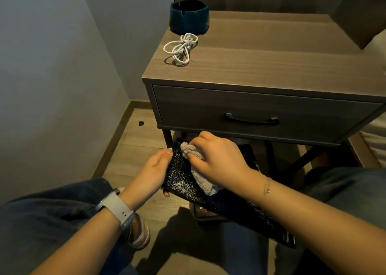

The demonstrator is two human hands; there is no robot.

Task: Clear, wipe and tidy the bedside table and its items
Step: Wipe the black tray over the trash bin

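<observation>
Hands (153, 170) (215, 155), cloth (198, 170), black tray (181, 176)

A flat black tray (181, 176), speckled with pale dust, is held tilted below the counter (261, 53), with a beige fleecy cloth (198, 170) pressed on it. On the wood-grain counter lie a knotted white cable (181, 48) and, just behind it, a dark teal ashtray (189, 16).

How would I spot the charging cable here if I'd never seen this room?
Find the wooden bedside table with one drawer. On its top, near the back left corner, stands a dark blue ashtray; the cable lies just in front of it, toward the left edge. It is the only white thing on the top, a thin cord bundled into loose loops and knotted around its middle.
</observation>
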